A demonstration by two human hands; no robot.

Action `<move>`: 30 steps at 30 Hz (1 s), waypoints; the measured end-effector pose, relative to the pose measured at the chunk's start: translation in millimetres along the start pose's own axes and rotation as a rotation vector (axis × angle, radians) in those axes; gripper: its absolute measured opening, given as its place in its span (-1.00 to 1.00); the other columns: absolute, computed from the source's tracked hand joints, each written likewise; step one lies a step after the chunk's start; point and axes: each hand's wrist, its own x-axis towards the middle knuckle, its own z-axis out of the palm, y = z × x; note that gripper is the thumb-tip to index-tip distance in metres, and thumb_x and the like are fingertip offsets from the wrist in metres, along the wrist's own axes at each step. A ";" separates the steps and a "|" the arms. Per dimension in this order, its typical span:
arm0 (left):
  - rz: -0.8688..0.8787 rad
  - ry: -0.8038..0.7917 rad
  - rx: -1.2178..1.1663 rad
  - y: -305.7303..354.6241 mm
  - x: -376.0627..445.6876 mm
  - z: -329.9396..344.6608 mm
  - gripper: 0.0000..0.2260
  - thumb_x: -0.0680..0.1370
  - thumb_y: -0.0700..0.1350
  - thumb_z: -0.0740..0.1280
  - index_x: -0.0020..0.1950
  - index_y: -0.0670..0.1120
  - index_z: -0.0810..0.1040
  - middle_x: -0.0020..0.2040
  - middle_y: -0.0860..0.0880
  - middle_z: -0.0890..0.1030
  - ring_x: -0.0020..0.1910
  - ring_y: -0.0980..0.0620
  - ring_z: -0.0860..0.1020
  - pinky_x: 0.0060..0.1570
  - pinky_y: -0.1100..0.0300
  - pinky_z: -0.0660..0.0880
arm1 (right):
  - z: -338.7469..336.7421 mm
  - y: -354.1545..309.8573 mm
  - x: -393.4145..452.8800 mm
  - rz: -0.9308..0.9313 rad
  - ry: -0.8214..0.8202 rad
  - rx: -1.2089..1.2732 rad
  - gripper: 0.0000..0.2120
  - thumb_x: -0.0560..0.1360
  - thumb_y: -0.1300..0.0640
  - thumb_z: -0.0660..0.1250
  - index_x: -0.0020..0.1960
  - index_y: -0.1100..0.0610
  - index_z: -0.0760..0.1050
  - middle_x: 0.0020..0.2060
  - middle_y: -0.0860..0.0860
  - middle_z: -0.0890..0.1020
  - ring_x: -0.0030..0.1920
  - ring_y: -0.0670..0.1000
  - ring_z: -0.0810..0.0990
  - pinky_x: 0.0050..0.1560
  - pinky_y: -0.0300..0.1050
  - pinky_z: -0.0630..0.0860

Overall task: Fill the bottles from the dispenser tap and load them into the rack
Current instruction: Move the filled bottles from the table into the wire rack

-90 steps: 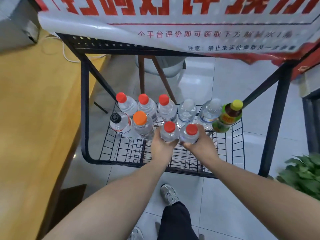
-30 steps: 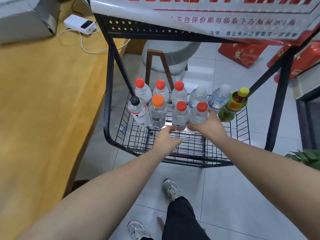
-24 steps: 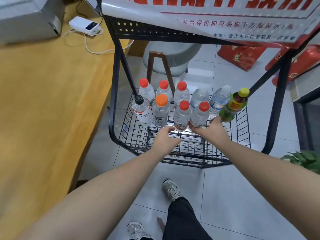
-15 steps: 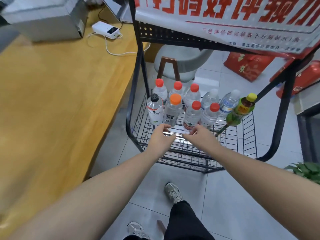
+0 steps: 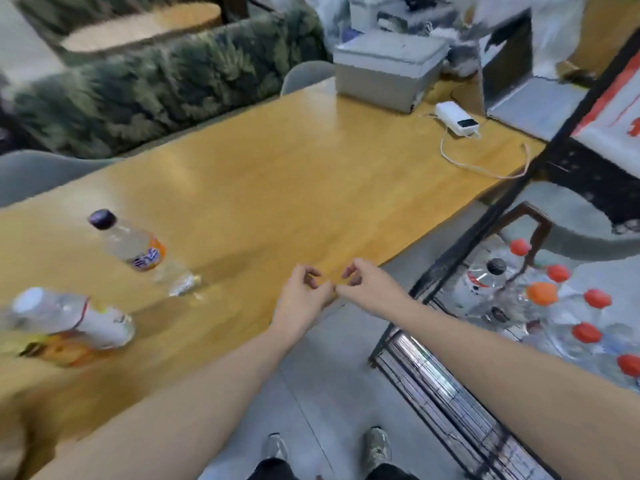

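Two bottles stand on the wooden table (image 5: 277,174) at the left: a clear one with a dark cap and orange label (image 5: 138,252), and a white-capped one with a white and orange label (image 5: 69,323). The black wire rack (image 5: 450,393) sits low at the right and holds several clear bottles with red caps (image 5: 585,332), plus one with an orange cap and one with a black cap. My left hand (image 5: 303,294) and my right hand (image 5: 367,287) hover side by side over the table's near edge, fingers loosely curled, holding nothing. The frame is blurred by motion.
A grey box (image 5: 389,69) and a white power bank (image 5: 457,123) with a cable lie on the table's far end. Grey chairs (image 5: 304,76) and a green plant hedge (image 5: 156,74) stand behind the table. My feet are on the tiled floor (image 5: 329,393) between table and rack.
Both hands let go of the two red-capped bottles in the rack and pulled back. The view swung left, from the rack to the table and its two bottles.
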 end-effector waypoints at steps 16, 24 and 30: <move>-0.402 0.956 -0.210 -129.3 -86.0 -221.1 -0.67 0.51 -0.15 0.44 0.11 -0.15 0.33 0.09 -0.05 0.33 -0.12 0.01 0.40 -0.11 0.11 0.31 | 190.8 -175.4 20.1 -0.426 -0.531 -0.283 -0.56 0.45 0.01 0.43 0.27 0.01 0.40 0.10 -0.08 0.57 -0.08 -0.03 0.60 -0.05 -0.11 0.54; -0.397 1.097 -0.355 -156.7 -61.6 -284.1 -0.20 0.45 -0.19 0.49 0.57 -0.09 0.10 0.51 -0.10 0.20 0.46 -0.10 0.27 0.44 -0.06 0.29 | 266.2 -233.9 33.9 -0.519 -0.514 -0.346 -0.12 0.40 -0.07 0.50 0.56 0.03 0.10 0.45 0.04 0.39 0.17 0.08 0.58 0.02 -0.12 0.49; -0.279 1.054 -0.525 -169.8 -43.1 -311.6 -0.22 0.49 -0.28 0.41 0.59 0.02 0.08 0.38 0.02 0.41 0.25 0.12 0.46 0.24 0.18 0.45 | 298.8 -270.2 44.8 -0.448 -0.502 -0.192 -0.17 0.39 -0.15 0.52 0.50 -0.02 0.16 0.34 -0.05 0.48 0.25 0.05 0.54 0.03 -0.11 0.45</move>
